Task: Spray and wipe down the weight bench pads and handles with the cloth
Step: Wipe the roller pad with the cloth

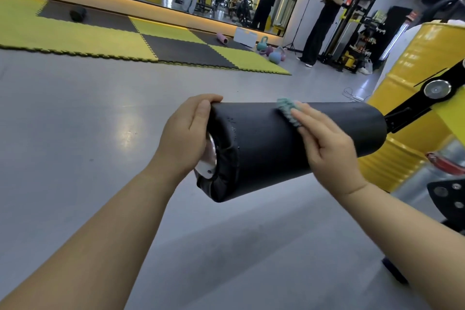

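Roller pad (264, 153) sticks out sideways from the bench arm (402, 114), right in front of me. Left hand (186, 133) wraps its free end, fingers curled over the rim. Right hand (327, 143) lies flat with straight fingers, pressing the cloth (286, 111) on top of the pad. My read: slick cover over firm foam, probably rotates, so brace the end. The cloth is soft and light, so it needs palm pressure.

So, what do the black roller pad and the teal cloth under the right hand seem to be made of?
Roller pad: probably foam under black vinyl or faux leather. It looks smooth and semi-matte, droplets bead on it, and the cover puckers at the end.
Cloth: probably chenille microfibre, judging by the teal, fuzzy, ribbed tufts.
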Available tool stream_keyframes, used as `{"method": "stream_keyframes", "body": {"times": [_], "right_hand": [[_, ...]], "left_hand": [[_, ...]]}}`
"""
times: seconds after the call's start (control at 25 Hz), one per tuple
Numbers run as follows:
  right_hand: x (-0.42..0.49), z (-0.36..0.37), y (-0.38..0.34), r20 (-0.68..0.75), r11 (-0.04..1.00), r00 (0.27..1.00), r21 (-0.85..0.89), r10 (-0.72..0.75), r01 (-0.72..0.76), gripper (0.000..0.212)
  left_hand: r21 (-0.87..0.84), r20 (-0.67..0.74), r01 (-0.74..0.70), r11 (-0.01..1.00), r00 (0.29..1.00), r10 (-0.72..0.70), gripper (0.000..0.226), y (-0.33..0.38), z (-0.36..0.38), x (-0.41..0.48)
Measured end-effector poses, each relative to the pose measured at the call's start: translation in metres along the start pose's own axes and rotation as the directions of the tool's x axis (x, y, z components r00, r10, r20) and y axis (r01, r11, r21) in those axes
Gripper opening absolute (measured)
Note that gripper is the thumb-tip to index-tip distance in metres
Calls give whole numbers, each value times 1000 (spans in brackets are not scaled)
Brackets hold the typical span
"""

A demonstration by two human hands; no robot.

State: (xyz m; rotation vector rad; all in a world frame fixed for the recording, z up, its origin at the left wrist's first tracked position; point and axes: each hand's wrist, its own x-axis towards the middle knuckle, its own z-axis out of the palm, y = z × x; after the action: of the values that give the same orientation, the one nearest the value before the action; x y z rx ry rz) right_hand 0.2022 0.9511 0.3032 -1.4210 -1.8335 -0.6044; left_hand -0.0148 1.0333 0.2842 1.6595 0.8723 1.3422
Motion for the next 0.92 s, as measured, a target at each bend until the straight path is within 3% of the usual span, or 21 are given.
{"method": "stream_keyframes", "body": {"times": [0.08,0.16,0.24,0.32,0.44,0.48,0.52,0.6,0.64,0.68,0.72,0.76,0.84,0.92], "right_hand": [[12,5,-15,-14,985,985,25,173,-173,28],[36,19,-50,52,984,985,60,163,-166,29],[51,26,-78,109,992,992,103,67,-78,30],[40,26,-89,77,990,995,128,-65,54,29],[-12,19,-65,48,940,947,151,-318,307,34],[-23,14,-45,74,935,937,128,-341,331,40],[-30,11,-20,82,954,952,84,-295,288,42],[-31,4,28,-4,999,999,11,41,-41,38],[-24,-3,44,-67,957,955,2,289,-289,36],[-12,-9,52,-104,853,847,13,521,-522,35],[0,-11,54,-113,754,747,33,656,-657,35],[13,-6,45,-92,739,735,17,672,-673,33],[32,10,-4,22,862,862,10,506,-506,30],[32,25,-63,74,978,979,69,190,-195,30]], "left_hand": [[-47,-3,38,998,999,-38,32,-2,-2,4],[-85,-16,67,994,997,-69,31,-3,-1,5],[-136,-18,80,987,996,-83,32,-3,1,3],[-154,-25,88,984,995,-93,32,-3,2,0],[-146,-39,99,984,994,-106,28,-5,3,1],[-125,-30,110,986,993,-115,29,-5,4,2],[-89,-20,117,989,993,-120,29,-4,5,2],[-16,-19,114,993,993,-114,26,2,7,1],[-3,-28,113,994,993,-113,25,5,8,0],[5,-37,114,993,993,-114,24,8,10,0],[17,-47,119,993,992,-118,22,10,12,0],[33,-57,125,992,991,-123,21,12,13,0],[48,-76,123,991,990,-119,20,12,15,1],[20,-98,103,994,990,-101,21,11,17,0]]}}
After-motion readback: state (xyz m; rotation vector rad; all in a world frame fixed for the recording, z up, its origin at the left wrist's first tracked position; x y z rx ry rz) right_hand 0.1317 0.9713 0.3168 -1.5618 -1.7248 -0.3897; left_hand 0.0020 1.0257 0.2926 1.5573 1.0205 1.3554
